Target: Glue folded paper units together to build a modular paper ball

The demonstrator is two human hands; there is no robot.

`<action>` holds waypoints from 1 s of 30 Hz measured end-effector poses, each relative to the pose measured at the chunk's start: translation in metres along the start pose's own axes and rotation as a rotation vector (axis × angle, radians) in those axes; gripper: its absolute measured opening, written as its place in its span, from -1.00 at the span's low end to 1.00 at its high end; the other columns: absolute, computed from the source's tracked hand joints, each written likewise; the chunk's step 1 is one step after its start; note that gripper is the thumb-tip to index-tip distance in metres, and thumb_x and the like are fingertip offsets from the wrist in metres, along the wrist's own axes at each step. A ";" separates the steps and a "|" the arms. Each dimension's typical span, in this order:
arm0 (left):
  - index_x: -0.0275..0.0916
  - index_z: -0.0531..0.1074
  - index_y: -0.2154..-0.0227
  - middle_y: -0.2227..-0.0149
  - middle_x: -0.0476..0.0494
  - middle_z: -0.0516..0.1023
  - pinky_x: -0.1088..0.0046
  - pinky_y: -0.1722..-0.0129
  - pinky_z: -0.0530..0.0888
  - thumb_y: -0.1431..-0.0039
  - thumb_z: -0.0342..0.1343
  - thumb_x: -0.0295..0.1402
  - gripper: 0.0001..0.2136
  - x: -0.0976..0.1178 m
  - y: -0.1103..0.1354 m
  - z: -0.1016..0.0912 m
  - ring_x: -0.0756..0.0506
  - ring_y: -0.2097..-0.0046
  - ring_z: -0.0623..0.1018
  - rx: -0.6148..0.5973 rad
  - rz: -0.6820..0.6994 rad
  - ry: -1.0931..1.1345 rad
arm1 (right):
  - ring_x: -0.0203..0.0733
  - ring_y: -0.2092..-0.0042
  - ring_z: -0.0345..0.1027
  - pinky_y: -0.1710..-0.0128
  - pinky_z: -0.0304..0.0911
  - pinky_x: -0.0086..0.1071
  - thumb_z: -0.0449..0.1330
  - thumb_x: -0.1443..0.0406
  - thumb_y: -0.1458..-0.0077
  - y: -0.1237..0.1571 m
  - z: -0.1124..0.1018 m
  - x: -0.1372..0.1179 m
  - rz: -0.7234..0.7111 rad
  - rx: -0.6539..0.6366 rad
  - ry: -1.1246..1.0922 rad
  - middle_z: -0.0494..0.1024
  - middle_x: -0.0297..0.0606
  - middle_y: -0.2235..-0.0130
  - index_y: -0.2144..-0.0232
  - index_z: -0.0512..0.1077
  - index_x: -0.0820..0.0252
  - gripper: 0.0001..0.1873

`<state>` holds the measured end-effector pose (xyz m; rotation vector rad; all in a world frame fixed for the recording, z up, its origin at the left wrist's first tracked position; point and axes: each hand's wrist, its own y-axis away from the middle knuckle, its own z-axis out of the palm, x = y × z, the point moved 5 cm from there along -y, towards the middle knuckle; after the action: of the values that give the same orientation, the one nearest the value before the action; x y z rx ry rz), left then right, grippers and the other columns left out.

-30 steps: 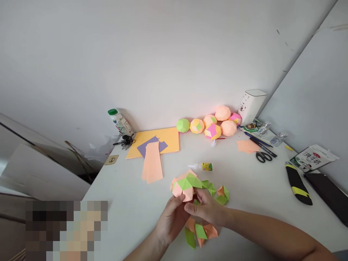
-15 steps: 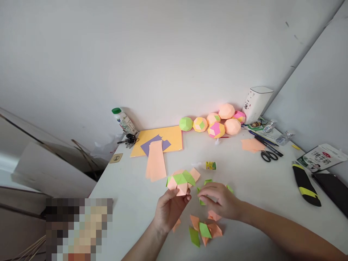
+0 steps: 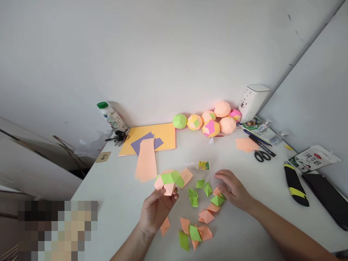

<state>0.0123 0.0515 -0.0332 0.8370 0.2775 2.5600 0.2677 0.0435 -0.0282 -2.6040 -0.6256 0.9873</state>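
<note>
A part-built paper ball [image 3: 169, 178] of peach and green folded pieces is gripped in my left hand [image 3: 159, 206], thumb on its near side. One peach flap [image 3: 186, 176] sticks out to its right. My right hand [image 3: 233, 190] hovers at the right over the loose pieces, fingers apart, with nothing visible in it. Closest to its fingertips lies a green folded piece [image 3: 217, 201]. Several more green pieces [image 3: 193, 197] are between the hands. Nearer me lie peach folded pieces [image 3: 205, 232] mixed with green ones [image 3: 195, 233].
Finished paper balls [image 3: 211, 128] line the wall. A glue bottle [image 3: 203, 165] lies mid-table. Peach strips [image 3: 147, 159] rest on purple and yellow paper [image 3: 165, 134] at left. Scissors [image 3: 262, 156], pens, a black-and-yellow tool [image 3: 296, 185] and a dark phone-like slab [image 3: 324, 199] lie at right.
My right hand has moved right, away from the green pieces, uncovering them, and its fingers have spread. My left hand still holds the paper ball. The whole view has shifted slightly.
</note>
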 end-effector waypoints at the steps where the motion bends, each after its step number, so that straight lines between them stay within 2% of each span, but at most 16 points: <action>1: -0.26 0.49 0.41 0.44 -0.10 0.43 0.37 0.32 0.41 -0.01 0.12 -0.47 -0.92 0.000 0.000 0.000 -0.07 0.34 0.40 0.004 0.005 0.001 | -0.07 0.05 0.34 0.08 0.38 -0.15 0.02 0.29 -0.22 0.000 0.000 0.000 -0.011 -0.014 0.017 0.47 -0.07 0.15 0.14 0.38 0.21 -0.78; 8: -0.23 0.49 0.36 0.41 -0.11 0.44 0.34 0.30 0.43 -0.05 0.11 -0.44 -0.90 -0.005 0.005 -0.001 -0.08 0.33 0.40 -0.001 -0.039 -0.043 | 0.00 0.03 0.32 0.05 0.34 -0.07 0.05 0.29 -0.18 0.008 -0.001 -0.013 -0.003 -0.145 0.222 0.47 -0.03 0.11 0.08 0.37 0.27 -0.72; 12: -0.24 0.49 0.39 0.39 -0.12 0.45 0.34 0.25 0.43 -0.06 0.10 -0.44 -0.92 -0.005 0.005 -0.001 -0.08 0.30 0.41 -0.002 -0.041 -0.056 | -0.03 0.07 0.33 0.11 0.38 -0.15 0.06 0.39 -0.12 0.010 -0.005 -0.013 0.038 -0.156 0.237 0.47 -0.04 0.14 0.16 0.40 0.28 -0.77; 17: -0.23 0.47 0.45 0.37 -0.09 0.45 0.34 0.24 0.43 -0.07 0.10 -0.45 -0.93 -0.004 0.004 -0.001 -0.06 0.31 0.41 -0.011 -0.025 -0.050 | -0.02 0.05 0.31 0.08 0.34 -0.12 0.05 0.51 0.01 0.010 -0.001 -0.009 0.000 -0.180 0.256 0.45 -0.07 0.14 0.22 0.43 0.25 -0.70; 21: -0.21 0.48 0.42 0.39 -0.08 0.44 0.36 0.25 0.42 -0.06 0.12 -0.45 -0.94 -0.005 0.002 0.000 -0.05 0.32 0.41 -0.014 -0.029 -0.063 | -0.04 0.06 0.31 0.09 0.33 -0.13 0.04 0.48 -0.05 0.008 0.000 -0.007 0.010 -0.173 0.239 0.44 -0.10 0.14 0.30 0.45 0.20 -0.77; 26: -0.23 0.49 0.28 0.38 -0.10 0.42 0.37 0.24 0.40 -0.07 0.13 -0.43 -0.86 -0.006 0.000 0.003 -0.05 0.32 0.40 -0.010 -0.031 -0.082 | 0.01 0.05 0.32 0.09 0.33 -0.07 0.10 0.35 -0.11 0.007 0.001 -0.007 0.005 -0.154 0.242 0.45 -0.07 0.13 0.17 0.43 0.18 -0.78; 30: -0.21 0.48 0.23 0.28 -0.14 0.46 0.31 0.15 0.38 -0.06 0.11 -0.46 -0.81 -0.006 0.001 0.003 -0.10 0.22 0.42 -0.023 -0.017 -0.078 | 0.06 0.02 0.31 0.08 0.31 0.00 0.13 0.32 -0.10 0.010 0.004 -0.005 -0.006 -0.145 0.263 0.43 -0.07 0.08 0.29 0.45 0.14 -0.88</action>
<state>0.0182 0.0482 -0.0336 0.9194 0.2305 2.5036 0.2644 0.0324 -0.0323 -2.7906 -0.6581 0.6015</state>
